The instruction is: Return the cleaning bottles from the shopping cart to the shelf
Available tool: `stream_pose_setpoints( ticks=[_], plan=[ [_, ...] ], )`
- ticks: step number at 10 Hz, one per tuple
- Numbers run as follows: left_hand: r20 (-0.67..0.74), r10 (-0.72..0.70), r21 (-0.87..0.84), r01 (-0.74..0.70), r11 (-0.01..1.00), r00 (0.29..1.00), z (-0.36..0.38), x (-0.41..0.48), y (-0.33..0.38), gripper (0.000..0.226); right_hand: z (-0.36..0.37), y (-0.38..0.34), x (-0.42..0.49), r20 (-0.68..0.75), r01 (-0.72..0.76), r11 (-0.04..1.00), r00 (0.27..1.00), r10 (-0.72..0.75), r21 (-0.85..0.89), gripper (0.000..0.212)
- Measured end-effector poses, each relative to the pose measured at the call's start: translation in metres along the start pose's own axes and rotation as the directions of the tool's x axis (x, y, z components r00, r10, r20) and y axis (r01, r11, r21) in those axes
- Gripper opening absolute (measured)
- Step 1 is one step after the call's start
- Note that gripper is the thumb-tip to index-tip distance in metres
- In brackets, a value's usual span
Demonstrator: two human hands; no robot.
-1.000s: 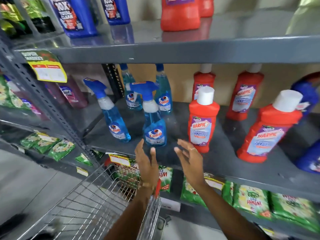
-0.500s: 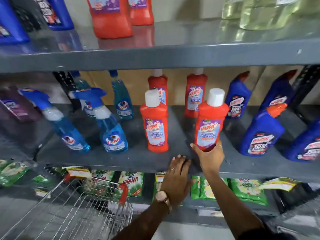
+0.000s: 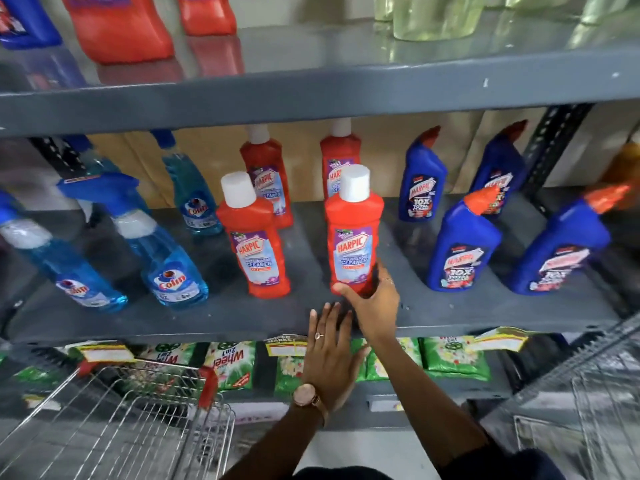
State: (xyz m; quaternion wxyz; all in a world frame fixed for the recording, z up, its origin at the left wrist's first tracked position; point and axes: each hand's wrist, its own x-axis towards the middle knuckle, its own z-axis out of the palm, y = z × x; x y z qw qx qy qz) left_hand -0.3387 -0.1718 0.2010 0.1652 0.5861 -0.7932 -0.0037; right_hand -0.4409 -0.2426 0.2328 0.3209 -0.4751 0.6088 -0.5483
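My right hand [image 3: 375, 304] grips the base of a red Harpic bottle [image 3: 352, 233] with a white cap, standing upright on the grey middle shelf [image 3: 450, 313]. My left hand [image 3: 329, 355] lies flat and open just below the shelf's front edge, a watch on its wrist. Another red Harpic bottle [image 3: 254, 237] stands to the left, two more behind. Blue Colin spray bottles [image 3: 162, 258] fill the shelf's left part. Blue Harpic bottles [image 3: 460, 247] stand on the right. The wire shopping cart [image 3: 114, 424] sits at the lower left; no bottles show in it.
The upper shelf [image 3: 311, 84] carries red, blue and clear bottles close overhead. Green detergent packets [image 3: 228, 365] line the shelf below, with yellow price tags [image 3: 284, 344] on its edge. A second wire basket [image 3: 595, 393] is at the lower right. A shelf upright [image 3: 550, 150] stands at the right.
The view has swung right along the shelf. My right hand went from empty to holding the red Harpic bottle's base. My left hand dropped flat against the shelf edge.
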Motion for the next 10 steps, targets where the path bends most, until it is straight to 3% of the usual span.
stream_pose_setpoints(
  ticks=[1,2,3,4,5,8,9,10],
  plan=[
    [0.008,0.056,0.003,-0.056,0.998,0.998,0.005,0.005,0.016,0.057,-0.037,0.002,-0.007,-0.238,0.139,0.99,0.961,-0.139,-0.014,0.083],
    [-0.008,0.108,0.016,-0.108,0.994,0.994,0.013,0.011,0.03,0.058,-0.079,0.007,0.001,-0.498,0.163,0.982,0.846,-0.188,-0.094,0.098],
    [-0.003,0.081,0.027,-0.081,0.996,0.997,0.018,0.016,0.04,0.059,-0.107,0.008,0.03,-0.471,0.021,0.998,0.881,-0.043,-0.052,0.12],
    [0.0,0.069,0.053,-0.069,0.996,0.998,0.021,0.016,0.042,0.058,-0.115,0.016,0.047,-0.366,-0.035,0.999,0.93,0.017,-0.042,0.114],
    [-0.003,0.092,0.112,-0.091,0.99,0.996,0.022,0.017,0.038,0.058,-0.115,0.025,0.048,-0.391,-0.034,0.995,0.92,-0.006,-0.094,0.103],
    [0.041,0.091,0.148,-0.096,0.984,0.995,0.021,0.016,0.039,0.062,-0.117,0.029,0.043,-0.293,-0.003,0.992,0.956,-0.034,-0.124,0.099],
    [0.053,0.105,0.153,-0.112,0.982,0.993,0.01,0.014,0.038,0.064,-0.12,0.016,0.037,-0.244,-0.018,0.992,0.97,-0.013,-0.123,0.105],
    [0.048,0.154,0.093,-0.158,0.983,0.987,0.004,0.009,0.039,0.067,-0.126,0.005,0.023,-0.209,-0.003,0.978,0.977,-0.042,-0.211,0.129]
  ],
)
